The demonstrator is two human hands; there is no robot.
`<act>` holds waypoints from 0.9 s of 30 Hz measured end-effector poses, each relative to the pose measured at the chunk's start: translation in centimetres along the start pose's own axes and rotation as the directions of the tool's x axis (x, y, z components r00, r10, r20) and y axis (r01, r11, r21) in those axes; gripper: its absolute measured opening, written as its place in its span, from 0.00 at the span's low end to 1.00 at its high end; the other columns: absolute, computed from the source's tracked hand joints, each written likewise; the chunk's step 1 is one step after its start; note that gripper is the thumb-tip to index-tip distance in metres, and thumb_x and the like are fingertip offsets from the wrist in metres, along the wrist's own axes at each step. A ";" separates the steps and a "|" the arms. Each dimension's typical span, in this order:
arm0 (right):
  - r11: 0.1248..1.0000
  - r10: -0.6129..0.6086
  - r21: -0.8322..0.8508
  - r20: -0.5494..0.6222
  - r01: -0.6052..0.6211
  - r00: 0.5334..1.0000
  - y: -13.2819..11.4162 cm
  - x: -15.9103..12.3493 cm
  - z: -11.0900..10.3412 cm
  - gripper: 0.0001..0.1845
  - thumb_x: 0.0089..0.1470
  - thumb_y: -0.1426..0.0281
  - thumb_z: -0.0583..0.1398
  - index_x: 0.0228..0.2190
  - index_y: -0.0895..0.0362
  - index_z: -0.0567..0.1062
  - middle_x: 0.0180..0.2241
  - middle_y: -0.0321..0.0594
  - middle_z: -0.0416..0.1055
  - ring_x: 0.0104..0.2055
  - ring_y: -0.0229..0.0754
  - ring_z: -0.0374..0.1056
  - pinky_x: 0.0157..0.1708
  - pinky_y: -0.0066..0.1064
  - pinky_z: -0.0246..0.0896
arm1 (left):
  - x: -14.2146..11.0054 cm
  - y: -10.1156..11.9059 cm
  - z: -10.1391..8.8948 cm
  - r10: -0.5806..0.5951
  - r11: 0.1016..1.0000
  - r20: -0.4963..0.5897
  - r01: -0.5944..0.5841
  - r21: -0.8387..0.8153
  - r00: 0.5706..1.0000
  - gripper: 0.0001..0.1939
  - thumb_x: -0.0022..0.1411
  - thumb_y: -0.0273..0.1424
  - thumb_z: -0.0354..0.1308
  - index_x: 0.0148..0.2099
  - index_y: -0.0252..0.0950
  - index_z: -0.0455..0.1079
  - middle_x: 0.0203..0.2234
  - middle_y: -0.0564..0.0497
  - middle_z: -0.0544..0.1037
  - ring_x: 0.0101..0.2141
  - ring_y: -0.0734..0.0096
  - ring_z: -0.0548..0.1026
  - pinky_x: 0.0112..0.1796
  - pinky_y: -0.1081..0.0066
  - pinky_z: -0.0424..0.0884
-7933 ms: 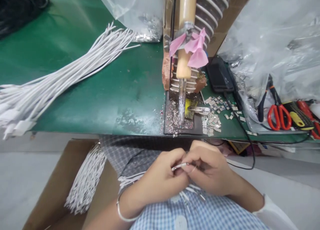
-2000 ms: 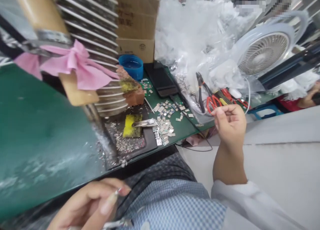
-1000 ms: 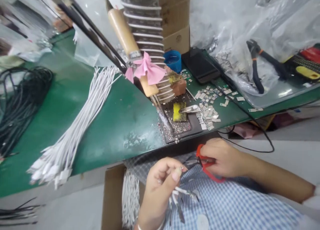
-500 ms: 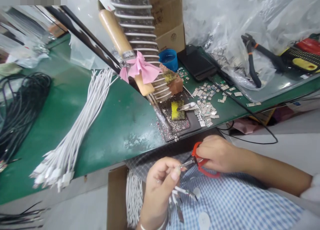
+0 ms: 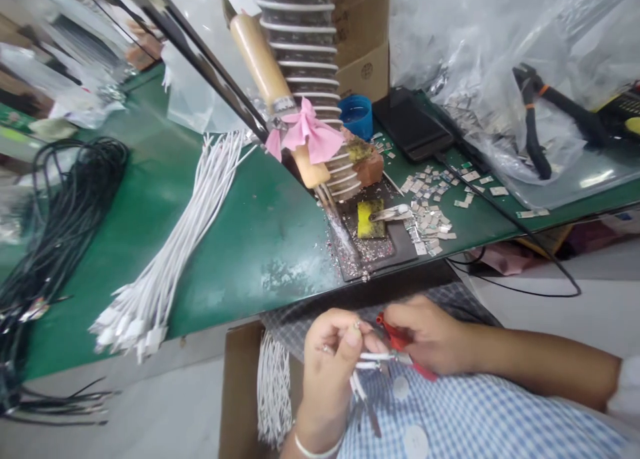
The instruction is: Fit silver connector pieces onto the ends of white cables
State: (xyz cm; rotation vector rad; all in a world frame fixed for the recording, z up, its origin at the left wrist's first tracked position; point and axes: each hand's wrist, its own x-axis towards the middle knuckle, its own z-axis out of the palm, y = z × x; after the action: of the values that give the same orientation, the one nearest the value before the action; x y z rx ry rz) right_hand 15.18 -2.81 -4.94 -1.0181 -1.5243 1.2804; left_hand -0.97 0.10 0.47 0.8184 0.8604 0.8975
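Observation:
My left hand [image 5: 327, 362] is closed around several white cables [image 5: 370, 357], whose stripped ends stick out below and to the right of the fingers. A small metallic bit shows at its thumb and fingertip. My right hand [image 5: 433, 339] grips red-handled scissors [image 5: 395, 334], close beside the left fingers. The blades are mostly hidden, near the ends of the upper cables; whether they touch them I cannot tell. Both hands are above the lap, in front of the table edge.
A soldering iron [image 5: 265, 62] with a pink ribbon points down at a yellow sponge [image 5: 371, 219]. Small circuit boards [image 5: 430, 222], a phone [image 5: 413, 126] and cutters [image 5: 533, 106] lie to the right. White cables [image 5: 185, 226] and black cables [image 5: 75, 199] lie left. A cardboard box [image 5: 237, 379] stands below.
Earlier both hands worked on a cable. My right hand then reached right and picked up the red scissors. Over the last half second they moved from the left fingertips down toward the cable ends.

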 end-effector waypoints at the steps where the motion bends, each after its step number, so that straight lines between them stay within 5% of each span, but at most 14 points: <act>1: 0.996 0.047 0.070 0.000 -0.047 0.999 0.0 0.0 0.3 0.19 0.55 0.63 0.60 0.21 0.54 0.57 0.17 0.25 0.52 0.19 0.29 0.46 0.18 0.22 0.41 | 0.0 -0.1 0.2 0.027 0.999 -0.023 -0.027 0.023 0.999 0.03 0.63 0.33 0.66 0.36 0.40 0.79 0.22 0.55 0.81 0.23 0.79 0.78 0.27 0.84 0.74; 7: 0.984 0.095 0.152 -0.011 -0.092 0.995 -0.1 0.1 0.5 0.20 0.55 0.60 0.61 0.21 0.54 0.57 0.17 0.25 0.53 0.18 0.29 0.47 0.17 0.22 0.42 | 0.1 -0.1 0.7 0.042 0.992 -0.110 -0.029 0.124 0.993 0.05 0.63 0.35 0.65 0.36 0.40 0.78 0.20 0.57 0.79 0.19 0.83 0.72 0.26 0.83 0.71; 12: 0.987 -0.049 -0.154 -0.030 0.044 0.998 0.1 0.1 -1.5 0.19 0.58 0.65 0.60 0.21 0.54 0.58 0.17 0.26 0.53 0.18 0.30 0.47 0.19 0.24 0.42 | -0.2 0.1 0.7 -0.009 0.993 -0.165 0.028 0.112 0.986 0.09 0.61 0.36 0.67 0.33 0.37 0.76 0.18 0.56 0.77 0.20 0.81 0.73 0.24 0.83 0.68; 17: 0.878 -0.225 -0.440 -0.027 0.191 0.974 0.2 0.2 -2.7 0.16 0.59 0.71 0.56 0.21 0.54 0.60 0.17 0.28 0.56 0.19 0.32 0.49 0.21 0.27 0.43 | 0.0 0.3 0.8 -0.031 0.990 -0.165 0.053 0.133 0.986 0.09 0.60 0.36 0.67 0.32 0.36 0.76 0.17 0.57 0.76 0.19 0.80 0.73 0.23 0.81 0.67; 27: 0.765 -0.364 -0.582 -0.039 0.275 0.931 0.4 0.4 -3.3 0.12 0.51 0.77 0.52 0.19 0.54 0.61 0.16 0.29 0.59 0.19 0.33 0.50 0.22 0.29 0.43 | 0.1 0.4 0.3 -0.093 0.985 -0.066 0.102 0.136 0.993 0.08 0.62 0.36 0.66 0.33 0.37 0.78 0.18 0.56 0.77 0.19 0.80 0.73 0.22 0.82 0.68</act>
State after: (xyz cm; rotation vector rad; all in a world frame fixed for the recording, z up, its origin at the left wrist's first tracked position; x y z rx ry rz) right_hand 18.30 -1.48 -4.95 -1.1204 -1.9139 0.4884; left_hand -0.74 0.27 0.90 0.8657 1.0159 0.7854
